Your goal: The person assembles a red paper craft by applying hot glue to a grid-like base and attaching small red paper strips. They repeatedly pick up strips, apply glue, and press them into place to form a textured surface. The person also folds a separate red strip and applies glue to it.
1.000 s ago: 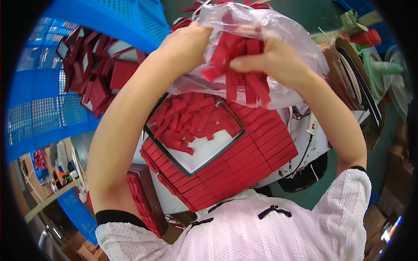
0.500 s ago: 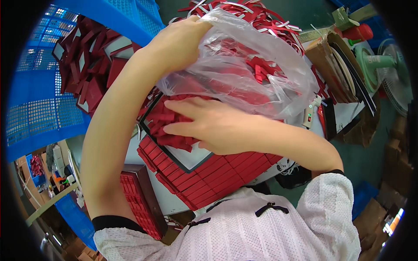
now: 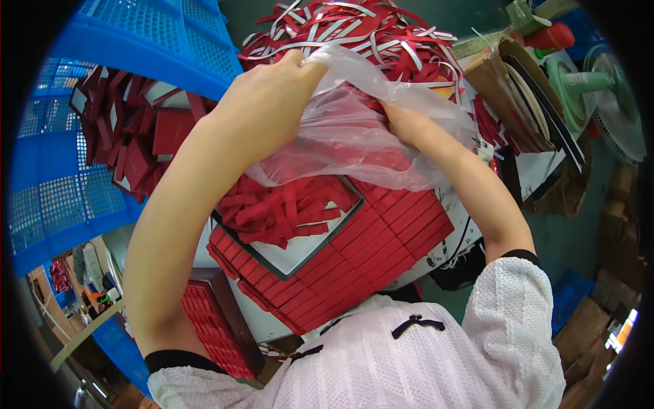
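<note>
1. At the near side of the clear plastic bag's mouth, the left hand pinches the gathered rim between thumb and fingers, holding that edge raised.
2. Across from it, the right hand reaches into the bag from the right; its fingers are hidden, so I cannot tell whether they are spread, pressed together or pinching something.
3. The bag hangs between the two hands, just beyond a dark-rimmed tray, with red showing through the plastic.
4. Red ribbon strips lie loosely heaped in the tray, leaving part of its pale floor bare toward the person.
5. Under the tray and to its right, red boxes are packed side by side in rows on the pale tabletop.
6. Behind the bag, a tangled pile of red and white ribbons spreads out.
7. Left of the left forearm, dark red cases lie jumbled beside a blue mesh crate.
8. Near the lower left, a dark box stands with red pieces in rows.
9. Off to the right are a cardboard carton holding flat sheets and a green fan.
</note>
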{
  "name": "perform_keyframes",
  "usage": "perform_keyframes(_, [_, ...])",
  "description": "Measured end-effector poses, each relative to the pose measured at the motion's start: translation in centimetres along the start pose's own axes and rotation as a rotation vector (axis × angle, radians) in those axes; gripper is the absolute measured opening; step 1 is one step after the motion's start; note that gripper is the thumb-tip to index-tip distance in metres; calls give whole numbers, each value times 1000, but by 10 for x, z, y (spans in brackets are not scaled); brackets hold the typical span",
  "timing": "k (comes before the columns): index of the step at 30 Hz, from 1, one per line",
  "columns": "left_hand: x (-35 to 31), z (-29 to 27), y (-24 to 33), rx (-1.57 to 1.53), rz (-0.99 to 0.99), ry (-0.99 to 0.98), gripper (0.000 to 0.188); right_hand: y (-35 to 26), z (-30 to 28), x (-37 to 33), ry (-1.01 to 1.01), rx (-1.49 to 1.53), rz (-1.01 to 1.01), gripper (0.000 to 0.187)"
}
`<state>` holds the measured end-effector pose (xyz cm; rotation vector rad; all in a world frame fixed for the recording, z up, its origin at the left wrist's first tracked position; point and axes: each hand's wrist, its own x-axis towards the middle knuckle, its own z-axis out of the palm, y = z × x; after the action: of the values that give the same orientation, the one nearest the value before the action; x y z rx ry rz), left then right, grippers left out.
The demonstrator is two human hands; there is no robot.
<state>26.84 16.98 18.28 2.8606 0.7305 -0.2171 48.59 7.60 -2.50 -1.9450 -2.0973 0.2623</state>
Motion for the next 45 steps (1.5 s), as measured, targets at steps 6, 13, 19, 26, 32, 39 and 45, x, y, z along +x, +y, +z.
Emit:
perform_keyframes(6, [-21,-12,6,70,-63,3,55,-42,-109,8,-84,352,246,38])
perform_keyframes(13, [-31,-25,19,107,-61,-4,60,-45,-151,-9,-38,798,319,32])
perform_keyframes(19, [-51,-20,11,196,16,171,43,-95,-145,-33,317,154,47,24])
perform_keyframes(26, [-78,-20,0,138,-36,183,38,-207,-138,-28,-143,1542,-130,17])
perform_keyframes(32, [-67,-18,-3,94,-16,216,34,-254,-58,-21,24,755,-277,32])
perform_keyframes(39, [-54,-23,1,-32,24,281,45,-263,-50,-43,233,409,-416,42])
perform_keyframes(45, [-30,-34,-6,-263,92,421,47,-197,-117,-134,529,453,-535,25])
